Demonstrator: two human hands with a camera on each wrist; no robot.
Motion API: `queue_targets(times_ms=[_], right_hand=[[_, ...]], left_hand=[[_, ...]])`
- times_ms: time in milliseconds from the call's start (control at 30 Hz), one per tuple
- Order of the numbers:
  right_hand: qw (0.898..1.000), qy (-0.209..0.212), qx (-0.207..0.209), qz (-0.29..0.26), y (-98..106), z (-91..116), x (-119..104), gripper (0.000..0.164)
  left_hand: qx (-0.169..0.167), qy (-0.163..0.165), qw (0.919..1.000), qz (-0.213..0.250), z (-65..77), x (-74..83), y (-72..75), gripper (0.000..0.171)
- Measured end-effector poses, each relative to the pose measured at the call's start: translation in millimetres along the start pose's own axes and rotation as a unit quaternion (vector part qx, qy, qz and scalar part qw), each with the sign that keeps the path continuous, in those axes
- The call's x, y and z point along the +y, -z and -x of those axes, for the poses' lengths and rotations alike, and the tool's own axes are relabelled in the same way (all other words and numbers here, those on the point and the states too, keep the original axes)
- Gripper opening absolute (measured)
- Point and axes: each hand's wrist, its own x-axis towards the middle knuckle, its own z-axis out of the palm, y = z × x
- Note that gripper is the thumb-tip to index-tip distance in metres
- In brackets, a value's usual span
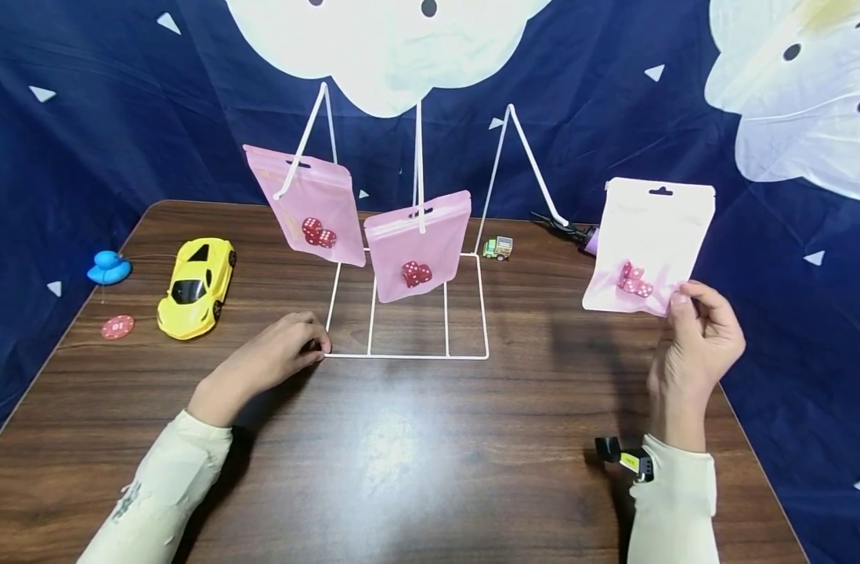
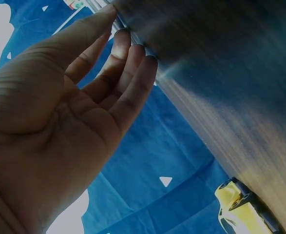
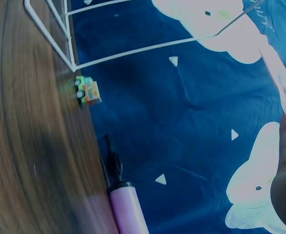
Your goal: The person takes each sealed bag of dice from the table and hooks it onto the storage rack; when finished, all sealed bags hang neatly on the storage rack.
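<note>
My right hand point(image 1: 701, 348) pinches the lower right corner of a pink zip bag point(image 1: 666, 227) and holds it up, its hang hole at the top and several dice point(image 1: 634, 280) inside. At the front left corner of a white wire display rack point(image 1: 409, 356), my left hand point(image 1: 278, 352) pinches the base wire between thumb and fingers. Two similar pink bags of red dice hang from the rack, one bag point(image 1: 327, 196) on the left hook and another bag point(image 1: 440, 244) on the middle one. The rack's right hook point(image 1: 536, 168) ends left of the held bag.
On the left of the wooden table point(image 1: 402, 470) lie a yellow toy car point(image 1: 193, 286), a blue rubber duck point(image 1: 108, 269) and a red chip point(image 1: 117, 327). Behind the rack are a small toy truck point(image 1: 499, 248) and a purple cylinder with a black nozzle point(image 3: 128, 207). A blue curtain hangs behind.
</note>
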Motion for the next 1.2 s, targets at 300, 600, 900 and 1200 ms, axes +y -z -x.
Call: queue_targets(times_ms=[300, 600, 900, 1200], right_hand=[[0.999, 0.013, -0.008, -0.045, -11.0, 12.1, -13.1, 0.013], [0.997, -0.003, -0.027, -0.071, -18.9, 28.0, -18.7, 0.015], [0.994, -0.026, -0.056, -0.094, -27.4, 43.4, -20.7, 0.013], [0.99, -0.042, -0.089, -0.1, -37.2, 60.2, -16.0, 0.011]], left_hand=[[-0.001, 0.002, 1.0, -0.004, 0.9, 1.0, 0.0, 0.018], [0.0, 0.002, 1.0, 0.0, 1.1, 1.9, -0.2, 0.017], [0.001, -0.003, 1.0, -0.002, 0.0, 0.2, -0.4, 0.018], [0.001, -0.003, 1.0, 0.002, -0.3, 1.4, -0.8, 0.017]])
